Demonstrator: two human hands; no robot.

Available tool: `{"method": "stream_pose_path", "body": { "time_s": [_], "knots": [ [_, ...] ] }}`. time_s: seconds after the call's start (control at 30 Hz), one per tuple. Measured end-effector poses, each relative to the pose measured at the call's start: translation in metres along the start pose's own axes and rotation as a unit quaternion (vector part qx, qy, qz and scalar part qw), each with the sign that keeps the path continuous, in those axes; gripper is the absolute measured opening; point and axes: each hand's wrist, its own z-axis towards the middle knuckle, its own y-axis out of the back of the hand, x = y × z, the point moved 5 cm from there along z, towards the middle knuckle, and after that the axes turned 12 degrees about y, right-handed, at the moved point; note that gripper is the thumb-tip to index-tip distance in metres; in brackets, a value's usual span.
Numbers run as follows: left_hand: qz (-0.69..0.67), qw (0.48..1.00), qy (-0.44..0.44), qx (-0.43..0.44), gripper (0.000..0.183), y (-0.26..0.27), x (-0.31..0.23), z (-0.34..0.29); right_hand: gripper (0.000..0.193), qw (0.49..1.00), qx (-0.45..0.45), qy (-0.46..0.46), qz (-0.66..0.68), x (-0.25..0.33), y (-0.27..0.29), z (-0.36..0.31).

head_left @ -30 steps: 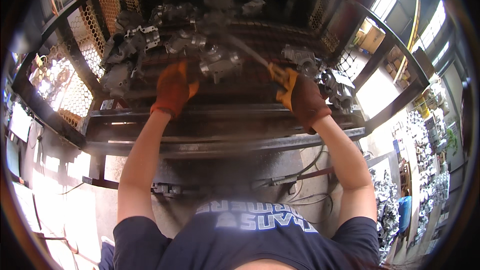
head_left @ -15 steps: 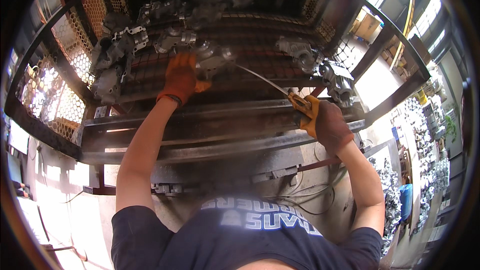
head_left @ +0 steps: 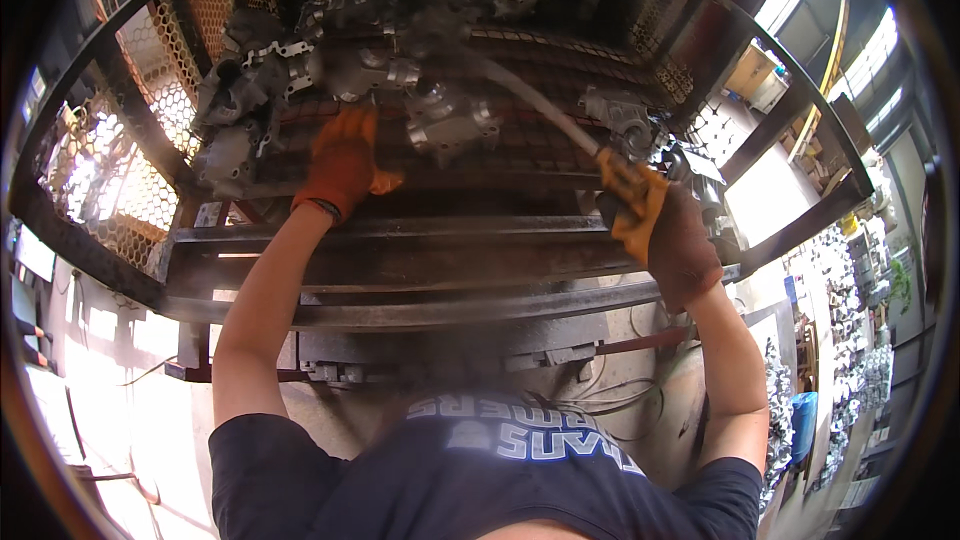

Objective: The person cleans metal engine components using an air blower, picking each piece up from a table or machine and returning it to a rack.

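Observation:
My left hand, in an orange work glove, reaches into the caged bench with its fingers stretched out, holding nothing. Just right of it, apart from the fingers, lies a grey metal casting with round openings. In a yellow and dark red glove, my right hand is closed around the handle end of a long thin-shafted tool, which looks like an air blow gun. Its shaft slants up and left above the castings, smeared by motion, so the tip cannot be made out. Another casting sits beyond my left fingertips.
More castings are piled at the left and right of the mesh grate. A dark metal frame with honeycomb mesh surrounds the bench. Hoses loop on the floor below. Heaps of metal parts and a blue container stand at right.
My left hand has drawn left, away from the casting. The right hand has shifted right, and the tool's shaft has swung upward off the casting.

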Motion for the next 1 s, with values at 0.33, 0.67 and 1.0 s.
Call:
{"method": "stream_pose_path", "body": {
  "time_s": [0.33, 0.67, 1.0],
  "knots": [
    [-0.165, 0.98, 0.104, -0.042, 0.075, -0.024, 0.074, 0.094, 0.047, 0.945, 0.053, 0.093, -0.31, 0.043, -0.04, 0.07],
    [-0.158, 0.938, 0.296, 0.088, 0.068, -0.065, 0.056, 0.189, 0.045, 0.905, 0.147, 0.03, -0.397, 0.029, -0.07, 0.095],
    [-0.29, 0.898, 0.047, -0.328, 0.037, 0.005, 0.016, 0.188, 0.053, 0.989, 0.0, -0.039, -0.141, -0.012, -0.017, 0.009]
  ]
}}
